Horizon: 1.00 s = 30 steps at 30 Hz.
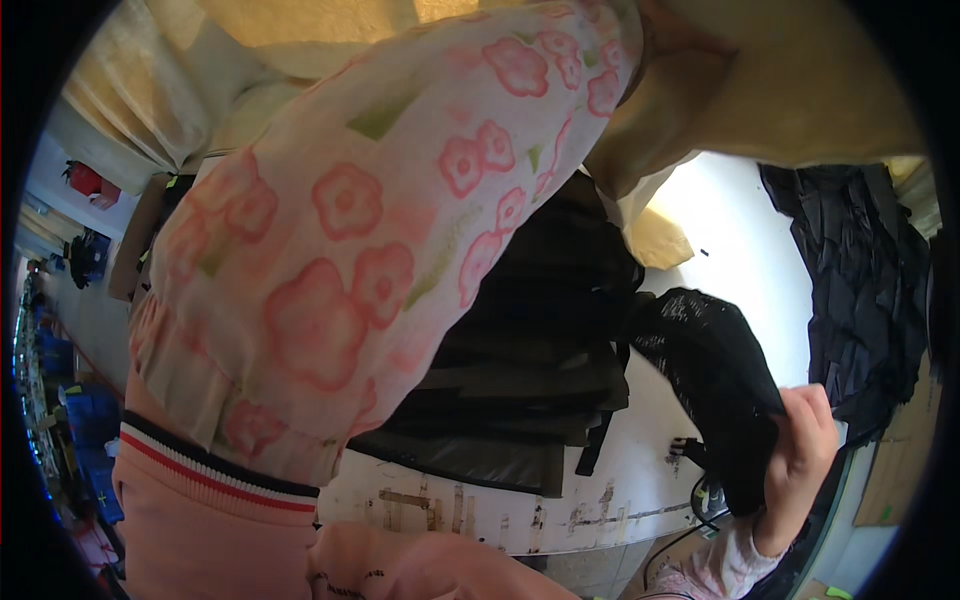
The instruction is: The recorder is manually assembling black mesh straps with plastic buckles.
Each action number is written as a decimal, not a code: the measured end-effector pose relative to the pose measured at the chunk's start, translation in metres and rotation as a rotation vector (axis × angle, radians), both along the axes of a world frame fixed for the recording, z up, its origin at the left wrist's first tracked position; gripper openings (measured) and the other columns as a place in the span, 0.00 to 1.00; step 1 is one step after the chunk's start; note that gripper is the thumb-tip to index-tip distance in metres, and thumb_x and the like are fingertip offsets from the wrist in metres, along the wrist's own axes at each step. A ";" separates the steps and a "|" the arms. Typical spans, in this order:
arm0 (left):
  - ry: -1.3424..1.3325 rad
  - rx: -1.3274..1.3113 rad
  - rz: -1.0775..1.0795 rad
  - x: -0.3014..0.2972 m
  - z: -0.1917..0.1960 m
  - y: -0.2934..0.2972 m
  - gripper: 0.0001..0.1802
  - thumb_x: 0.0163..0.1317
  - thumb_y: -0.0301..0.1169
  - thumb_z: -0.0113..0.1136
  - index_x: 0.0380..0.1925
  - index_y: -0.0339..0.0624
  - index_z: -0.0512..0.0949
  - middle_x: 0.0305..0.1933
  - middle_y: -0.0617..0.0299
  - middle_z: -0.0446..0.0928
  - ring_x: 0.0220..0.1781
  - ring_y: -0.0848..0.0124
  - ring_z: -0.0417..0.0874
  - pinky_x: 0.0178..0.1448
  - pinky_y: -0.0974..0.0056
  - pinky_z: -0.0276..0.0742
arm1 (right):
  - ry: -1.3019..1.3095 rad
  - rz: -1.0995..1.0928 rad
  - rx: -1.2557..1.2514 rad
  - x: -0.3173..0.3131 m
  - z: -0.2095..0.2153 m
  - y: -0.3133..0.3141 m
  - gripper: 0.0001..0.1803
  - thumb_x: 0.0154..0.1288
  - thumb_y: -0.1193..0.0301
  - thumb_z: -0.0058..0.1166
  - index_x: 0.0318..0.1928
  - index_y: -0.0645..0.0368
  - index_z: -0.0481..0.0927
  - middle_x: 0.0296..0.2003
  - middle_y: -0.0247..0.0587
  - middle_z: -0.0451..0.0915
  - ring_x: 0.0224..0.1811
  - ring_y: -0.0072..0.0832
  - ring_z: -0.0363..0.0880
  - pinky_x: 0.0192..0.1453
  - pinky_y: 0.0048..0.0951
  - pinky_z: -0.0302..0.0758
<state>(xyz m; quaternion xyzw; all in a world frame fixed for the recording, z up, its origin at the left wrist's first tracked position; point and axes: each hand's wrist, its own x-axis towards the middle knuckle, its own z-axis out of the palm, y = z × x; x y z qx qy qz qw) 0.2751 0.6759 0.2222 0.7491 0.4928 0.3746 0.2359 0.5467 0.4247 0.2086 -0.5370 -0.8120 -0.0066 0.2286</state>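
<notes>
My right hand (800, 435), at the lower right, is closed on the edge of a black fabric piece (715, 350) with a mesh-like section. The piece hangs curved over the white table (745, 240). My left arm, in a white sleeve with pink flowers (370, 240), reaches across the view from lower left to upper right. Past its cuff, my left hand (690, 45) is in shade against tan cloth, and its fingers cannot be made out. Beneath the left arm lies a stack of black fabric pieces (530, 340), partly hidden by the sleeve.
More black fabric (865, 280) hangs along the table's right side. Tan cloth (800, 80) drapes across the top. A black buckle (688, 448) lies near the front edge, which has brown tape marks (410, 498). Blue bins (90, 415) stand on the far left.
</notes>
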 end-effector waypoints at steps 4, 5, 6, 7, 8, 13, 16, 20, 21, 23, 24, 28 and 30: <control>0.023 0.012 -0.108 0.028 -0.002 0.004 0.62 0.39 0.64 0.69 0.65 0.35 0.53 0.65 0.41 0.63 0.66 0.52 0.65 0.68 0.57 0.62 | 0.011 0.063 -0.026 -0.003 0.025 -0.008 0.15 0.43 0.86 0.46 0.35 0.67 0.78 0.25 0.46 0.72 0.26 0.36 0.73 0.29 0.28 0.66; 0.034 0.020 -0.131 0.034 0.000 0.005 0.61 0.39 0.64 0.68 0.65 0.35 0.54 0.64 0.42 0.63 0.66 0.52 0.66 0.67 0.57 0.63 | 0.060 0.101 0.001 -0.006 0.030 -0.006 0.14 0.44 0.84 0.46 0.34 0.67 0.79 0.24 0.46 0.72 0.25 0.35 0.73 0.29 0.27 0.65; 0.036 0.027 -0.164 0.043 0.003 0.002 0.60 0.40 0.64 0.68 0.64 0.35 0.55 0.64 0.42 0.64 0.65 0.52 0.66 0.67 0.58 0.63 | 0.073 0.149 0.019 -0.012 0.036 0.001 0.14 0.45 0.82 0.46 0.34 0.67 0.80 0.25 0.45 0.72 0.26 0.34 0.74 0.28 0.26 0.64; 0.045 0.031 -0.189 0.049 0.004 0.000 0.59 0.40 0.64 0.68 0.64 0.35 0.56 0.64 0.43 0.64 0.65 0.52 0.67 0.67 0.58 0.63 | 0.074 0.188 0.045 -0.024 0.039 0.013 0.14 0.44 0.83 0.45 0.33 0.68 0.79 0.25 0.46 0.72 0.26 0.36 0.74 0.29 0.27 0.66; 0.061 0.034 -0.207 0.053 0.003 -0.001 0.59 0.41 0.64 0.67 0.64 0.35 0.57 0.63 0.43 0.65 0.65 0.53 0.67 0.66 0.58 0.64 | 0.092 0.224 0.124 -0.038 0.032 0.032 0.13 0.45 0.86 0.46 0.34 0.68 0.79 0.26 0.48 0.72 0.26 0.37 0.74 0.29 0.30 0.68; 0.145 0.064 -0.296 0.061 0.009 -0.007 0.55 0.43 0.64 0.66 0.62 0.35 0.61 0.62 0.45 0.68 0.63 0.54 0.69 0.65 0.59 0.65 | 0.277 0.435 0.341 -0.089 -0.016 0.136 0.12 0.52 0.87 0.49 0.38 0.64 0.77 0.30 0.50 0.75 0.32 0.49 0.76 0.34 0.37 0.73; 0.192 0.096 -0.359 0.067 0.025 -0.016 0.52 0.44 0.64 0.65 0.61 0.36 0.64 0.61 0.46 0.69 0.62 0.55 0.71 0.64 0.60 0.66 | 0.180 0.281 0.464 -0.089 -0.040 0.194 0.10 0.53 0.83 0.52 0.37 0.59 0.78 0.32 0.48 0.76 0.35 0.49 0.77 0.36 0.42 0.74; 0.267 0.131 -0.400 0.053 0.044 -0.025 0.50 0.46 0.64 0.64 0.60 0.36 0.68 0.60 0.48 0.71 0.60 0.56 0.73 0.62 0.61 0.68 | 0.000 0.078 0.522 -0.075 -0.075 0.280 0.08 0.58 0.78 0.52 0.39 0.59 0.79 0.34 0.47 0.79 0.38 0.43 0.79 0.40 0.38 0.74; 0.279 0.157 -0.424 0.064 0.049 -0.013 0.49 0.47 0.64 0.63 0.59 0.36 0.69 0.59 0.48 0.72 0.60 0.57 0.73 0.62 0.61 0.68 | -0.173 -0.058 0.542 -0.064 -0.081 0.296 0.09 0.61 0.75 0.52 0.42 0.59 0.79 0.36 0.46 0.81 0.39 0.40 0.80 0.42 0.32 0.75; 0.160 0.177 -0.394 0.051 0.036 -0.051 0.38 0.49 0.59 0.64 0.49 0.36 0.77 0.50 0.51 0.78 0.53 0.61 0.78 0.58 0.63 0.70 | -0.401 -0.355 0.522 -0.051 -0.110 0.322 0.11 0.61 0.74 0.47 0.43 0.61 0.77 0.40 0.48 0.80 0.47 0.40 0.79 0.48 0.40 0.73; 0.176 0.137 -0.423 0.036 0.033 -0.071 0.34 0.51 0.55 0.65 0.49 0.37 0.77 0.50 0.50 0.78 0.53 0.60 0.78 0.58 0.63 0.70 | -0.109 -0.238 0.484 -0.037 -0.124 0.332 0.12 0.61 0.71 0.48 0.45 0.59 0.77 0.41 0.47 0.80 0.47 0.41 0.78 0.48 0.40 0.74; 0.252 0.187 -0.503 -0.036 -0.004 -0.127 0.24 0.55 0.40 0.67 0.48 0.38 0.76 0.55 0.47 0.74 0.57 0.55 0.75 0.60 0.60 0.70 | -0.039 -0.308 0.192 -0.013 -0.140 0.321 0.14 0.60 0.70 0.49 0.47 0.53 0.78 0.42 0.47 0.80 0.44 0.45 0.79 0.46 0.42 0.75; 0.299 0.135 -0.450 -0.077 -0.013 -0.161 0.24 0.55 0.38 0.68 0.49 0.39 0.76 0.58 0.47 0.71 0.59 0.54 0.73 0.62 0.58 0.69 | 0.021 -0.495 0.199 0.004 -0.152 0.323 0.13 0.60 0.71 0.49 0.45 0.52 0.79 0.41 0.49 0.80 0.42 0.46 0.80 0.42 0.44 0.76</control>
